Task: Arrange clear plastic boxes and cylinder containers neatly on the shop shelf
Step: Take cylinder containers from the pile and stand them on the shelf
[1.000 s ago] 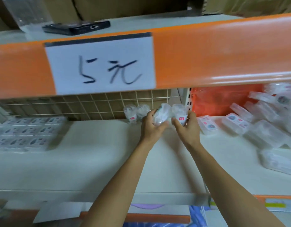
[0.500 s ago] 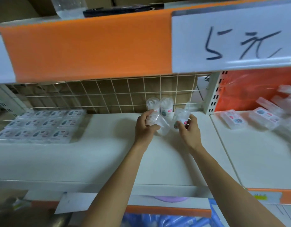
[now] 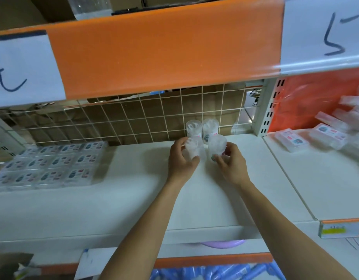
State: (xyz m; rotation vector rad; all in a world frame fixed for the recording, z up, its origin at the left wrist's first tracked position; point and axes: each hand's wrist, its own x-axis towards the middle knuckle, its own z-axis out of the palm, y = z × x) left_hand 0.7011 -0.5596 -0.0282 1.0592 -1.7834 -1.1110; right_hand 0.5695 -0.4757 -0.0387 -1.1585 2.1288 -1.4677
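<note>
**Both grips closed round cylinders at the back of the shelf**

I see my left grip point(image 3: 181, 159) wrapped round a clear cylinder container point(image 3: 193, 147), fingers curled over its far side and the thumb across its lower front. My right grip point(image 3: 230, 164) holds a second cylinder point(image 3: 216, 144) in the same way, thumb low on the front and fingers round the right side. The two held cylinders sit side by side with a narrow gap between them. I cannot tell whether their bases touch the shelf point(image 3: 134, 199) or hang just above it, as the hands hide them.

Just behind them two more cylinders stand upright, a left rear cylinder point(image 3: 193, 127) and a right rear cylinder point(image 3: 210, 127). These two touch each other and stand close against the wire grid point(image 3: 144, 118) that backs the shelf. Their labels are too blurred to read.

At the left end of the same shelf lie the flat clear boxes point(image 3: 49, 164), packed edge to edge in tidy rows. Past the grey upright post point(image 3: 265, 110), on the next bay to the right, loose clear boxes point(image 3: 291, 138) lie at mixed angles, some piled on each other in front of an orange back panel point(image 3: 308, 102).

Above everything runs the orange shelf edge point(image 3: 164, 53), with a handwritten paper sign point(image 3: 23, 67) at its left and another sign point(image 3: 324, 31) at its right, both cut off by the frame. Below the shelf lip a purple item point(image 3: 223, 243) shows in part, and blue packets point(image 3: 215, 271) lie at the bottom.
</note>
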